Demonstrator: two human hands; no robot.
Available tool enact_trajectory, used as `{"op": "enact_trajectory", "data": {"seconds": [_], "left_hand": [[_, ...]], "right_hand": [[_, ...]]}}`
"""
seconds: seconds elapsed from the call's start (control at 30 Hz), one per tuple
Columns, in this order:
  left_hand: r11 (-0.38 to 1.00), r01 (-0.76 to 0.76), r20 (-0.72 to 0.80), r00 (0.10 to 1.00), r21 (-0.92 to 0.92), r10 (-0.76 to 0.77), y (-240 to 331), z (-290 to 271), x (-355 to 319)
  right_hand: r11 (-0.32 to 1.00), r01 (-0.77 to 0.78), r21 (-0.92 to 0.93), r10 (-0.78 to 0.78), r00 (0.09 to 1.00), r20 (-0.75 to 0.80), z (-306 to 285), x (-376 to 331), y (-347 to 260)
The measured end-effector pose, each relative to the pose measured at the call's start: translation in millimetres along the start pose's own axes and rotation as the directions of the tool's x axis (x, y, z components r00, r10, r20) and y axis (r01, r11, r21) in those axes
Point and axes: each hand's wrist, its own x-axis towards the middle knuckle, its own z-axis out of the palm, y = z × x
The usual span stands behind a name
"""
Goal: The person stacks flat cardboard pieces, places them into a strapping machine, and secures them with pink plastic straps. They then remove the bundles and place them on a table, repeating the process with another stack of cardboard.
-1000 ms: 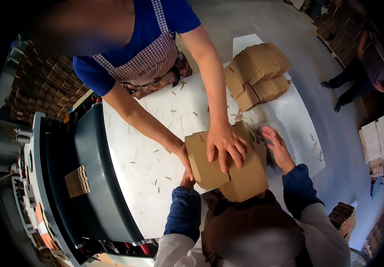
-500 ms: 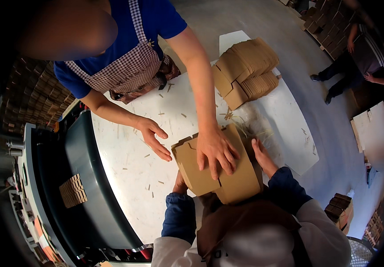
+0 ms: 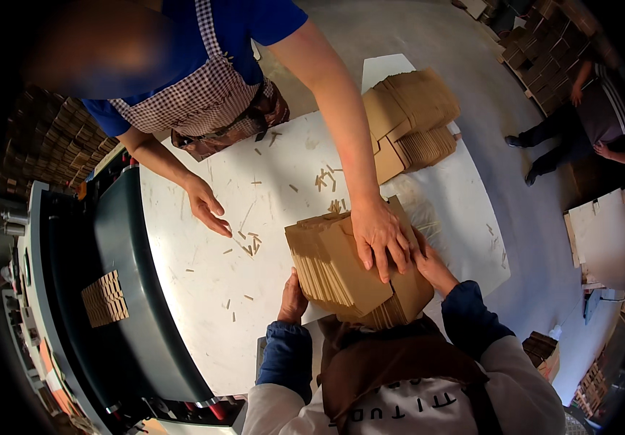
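Note:
A stack of flat brown cardboard blanks (image 3: 338,272) stands on the white table in front of me, its layered edges fanned out on the left. My left hand (image 3: 293,299) grips the stack's left side, thumb up. My right hand (image 3: 432,270) presses against the right side, fingers partly hidden behind the cardboard. Across the table, a co-worker in a blue shirt and checked apron rests one hand (image 3: 383,235) on top of the stack. The co-worker's other hand (image 3: 207,206) hovers over the table with fingers loosely spread.
Another pile of cardboard blanks (image 3: 414,119) lies at the table's far right. Small cardboard strips (image 3: 251,245) are scattered over the white table (image 3: 196,312). To the left is a dark machine roller (image 3: 135,290) with a slotted cardboard piece (image 3: 105,299) on it. Another person (image 3: 602,116) stands at far right.
The stack has tipped and fanned, so its left edges now show. My right hand has closed in against it. The co-worker's free hand has moved left, away from the stack, near loose strips.

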Motion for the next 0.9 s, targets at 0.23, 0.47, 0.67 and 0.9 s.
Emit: {"op": "enact_trajectory", "data": {"seconds": [0.23,0.47,0.67,0.9], "left_hand": [[0.308,0.392,0.293,0.9,-0.867,-0.323,-46.5,41.9,28.1],[0.597,0.294,0.278,0.953,-0.747,-0.12,4.0,83.3,46.8],[0.734,0.139,0.177,0.984,-0.665,-0.026,71.1,50.3,9.6],[0.737,0.224,0.156,0.975,-0.638,-0.161,119.2,12.9,-8.3]], "right_hand": [[0.997,-0.08,0.015,0.079,0.994,0.074,-29.8,12.4,-22.6],[0.981,-0.136,0.14,0.129,0.99,0.063,-42.2,21.9,29.8],[0.943,-0.177,0.282,0.145,0.981,0.129,-22.7,9.1,43.5],[0.844,-0.145,0.516,0.107,0.989,0.104,13.5,16.1,72.7]]}}
